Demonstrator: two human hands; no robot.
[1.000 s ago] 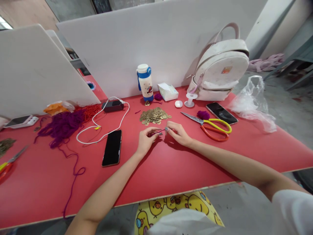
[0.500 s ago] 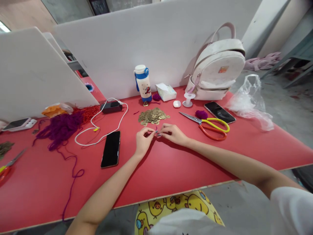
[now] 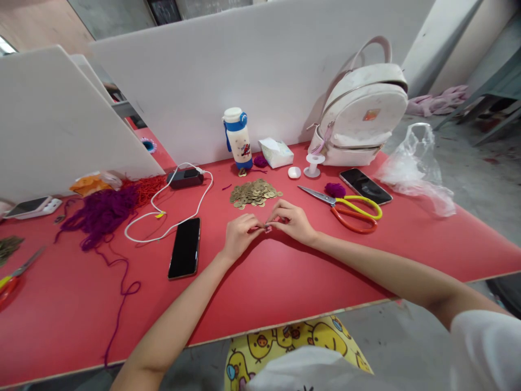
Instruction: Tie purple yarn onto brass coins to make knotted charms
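Note:
My left hand (image 3: pixel 243 234) and my right hand (image 3: pixel 293 221) meet fingertip to fingertip just above the red table (image 3: pixel 277 288). Both pinch a short bit of purple yarn (image 3: pixel 267 229), mostly hidden by the fingers; whether a coin is on it I cannot tell. Right behind the hands lies a heap of brass-coloured coins with holes (image 3: pixel 255 192). To the right, scissors (image 3: pixel 342 206) with a yellow and an orange handle lie open beside a small purple yarn ball (image 3: pixel 335 189).
A black phone (image 3: pixel 185 248) and a white cable (image 3: pixel 140 240) lie to the left, near tangled purple yarn (image 3: pixel 103 214). Behind the coins stand a bottle (image 3: pixel 238 140), a tissue pack (image 3: pixel 277 153) and a white spool (image 3: pixel 314 165). A backpack (image 3: pixel 362 119), another phone (image 3: pixel 366 186) and a plastic bag (image 3: pixel 419 168) are rightward.
Both hands' fingertips have shifted slightly right and towards me, and the left fingers have curled further over. The strand that stuck up between the fingers is now largely hidden.

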